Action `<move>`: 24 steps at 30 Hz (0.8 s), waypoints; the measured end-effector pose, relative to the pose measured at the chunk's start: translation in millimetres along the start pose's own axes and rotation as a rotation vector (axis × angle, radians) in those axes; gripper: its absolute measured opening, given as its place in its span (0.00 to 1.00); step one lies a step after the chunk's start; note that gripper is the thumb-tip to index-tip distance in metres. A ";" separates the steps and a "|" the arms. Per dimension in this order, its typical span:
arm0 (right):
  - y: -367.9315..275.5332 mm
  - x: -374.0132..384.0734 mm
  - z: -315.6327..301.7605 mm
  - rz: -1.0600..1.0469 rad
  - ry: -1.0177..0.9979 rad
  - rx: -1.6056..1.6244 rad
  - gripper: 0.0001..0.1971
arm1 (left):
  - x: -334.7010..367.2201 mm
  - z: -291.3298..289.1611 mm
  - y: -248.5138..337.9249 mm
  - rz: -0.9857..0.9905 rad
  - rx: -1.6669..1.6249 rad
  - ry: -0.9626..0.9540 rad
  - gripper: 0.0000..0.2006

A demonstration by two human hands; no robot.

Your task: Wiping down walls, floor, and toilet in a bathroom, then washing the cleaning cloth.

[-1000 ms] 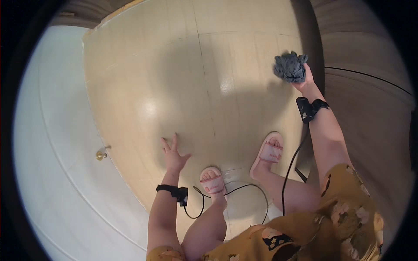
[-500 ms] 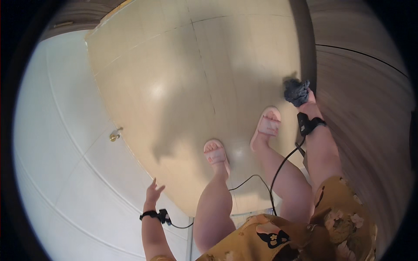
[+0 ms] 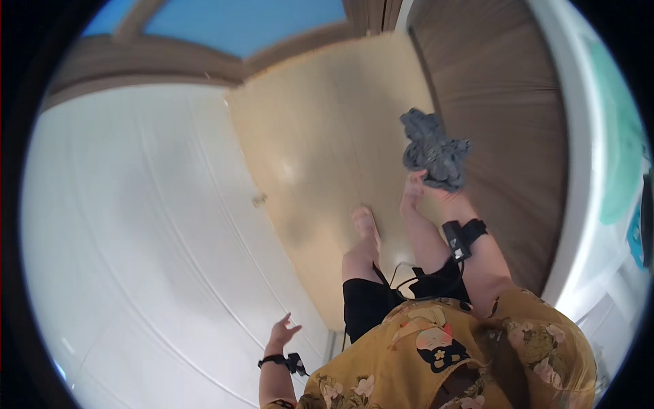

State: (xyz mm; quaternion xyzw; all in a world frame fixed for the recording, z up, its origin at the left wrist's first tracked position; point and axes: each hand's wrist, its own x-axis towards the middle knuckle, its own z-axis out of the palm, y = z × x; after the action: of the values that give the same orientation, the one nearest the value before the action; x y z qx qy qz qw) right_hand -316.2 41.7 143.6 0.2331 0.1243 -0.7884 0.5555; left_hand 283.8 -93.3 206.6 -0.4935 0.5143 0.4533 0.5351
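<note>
Nearest, well to the left of the brown panel [image 3: 511, 136], the left hand [image 3: 283, 332] is being held with its fingers loosely spread and nothing gripped, and a small black box [image 3: 296, 364] is being worn strapped at its wrist. Just beside the panel's left side, a crumpled grey cloth [image 3: 436, 153] is being gripped by the right hand [image 3: 451, 198], though most of its fingers are being hidden by the folds. As far as can be judged, the handling is being left midway: the cloth is already being held up off the floor [image 3: 313, 123], while its letting go is not yet being done. No container is being made out with certainty, and nothing is being seen wrapped in the cloth. Farther left of the panel, the floor is being bordered by a white wall [image 3: 136, 238], with a small blurred knob [image 3: 259, 200] being shown at their meeting line. Farthest, beyond the panel's upper left, a blue pane [image 3: 245, 27] is being edged by a brown frame [image 3: 225, 58].
</note>
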 end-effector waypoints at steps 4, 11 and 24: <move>63.0 -29.6 142.9 0.020 -0.316 -0.081 0.29 | -103.3 -67.1 -6.5 0.100 -0.340 0.177 0.38; 62.7 -129.2 157.2 -0.340 -0.503 -0.310 0.29 | 38.0 -51.6 26.4 0.426 -0.497 0.216 0.36; -79.3 -280.2 164.2 -1.215 0.062 -0.347 0.21 | -60.5 -286.2 208.4 0.887 -0.006 0.511 0.33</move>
State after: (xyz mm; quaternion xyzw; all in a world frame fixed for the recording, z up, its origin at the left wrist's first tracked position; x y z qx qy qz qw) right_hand -351.2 224.1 421.5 0.0502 0.3764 -0.9244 0.0344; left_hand 43.9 -355.4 258.7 -0.3243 0.7876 0.5030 0.1469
